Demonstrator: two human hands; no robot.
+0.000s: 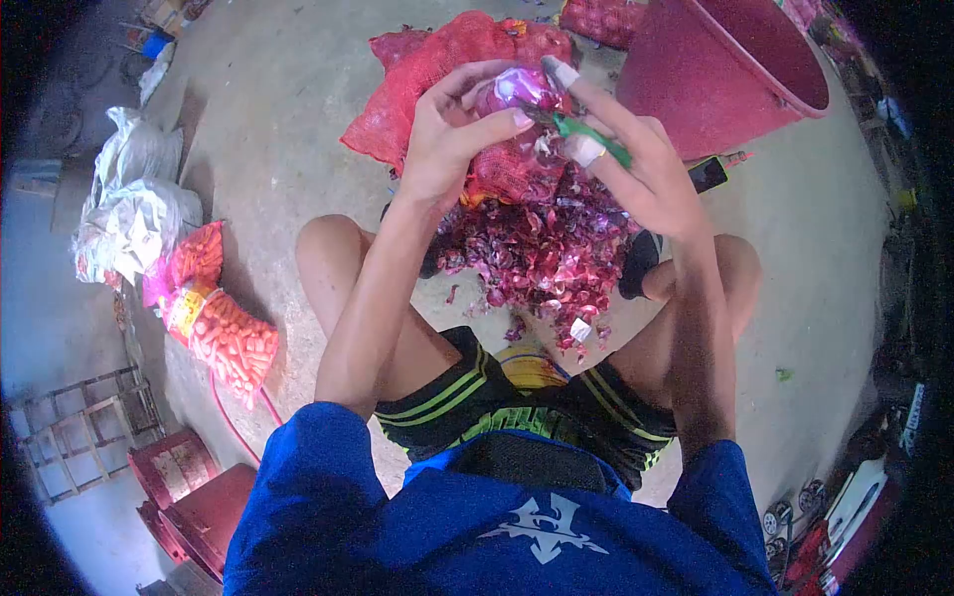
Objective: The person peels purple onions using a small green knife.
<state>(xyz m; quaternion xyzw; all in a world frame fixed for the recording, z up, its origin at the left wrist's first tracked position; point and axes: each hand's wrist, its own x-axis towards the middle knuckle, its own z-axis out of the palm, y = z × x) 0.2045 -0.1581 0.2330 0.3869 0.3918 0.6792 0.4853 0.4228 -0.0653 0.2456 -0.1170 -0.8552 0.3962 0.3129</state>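
A shiny purple onion [523, 87] is held up by my left hand [455, 129], its fingers and thumb wrapped round the onion's left side. My right hand [636, 164], with pale wrapping on its thumb and a finger, grips a small knife with a green handle [594, 137]; the blade lies near the onion's lower right side. Beneath both hands, a heap of loose purple onion skins [556, 253] covers the floor between my feet. Behind the hands lies a red mesh sack of onions [437, 74].
A big red tub [696, 89] stands at the upper right, with a phone [708, 176] below it. White sacks [139, 214] and a bag of carrots [234, 343] are at the left. Red crates [204, 502] sit lower left. Another mesh sack [603, 20] lies at the top.
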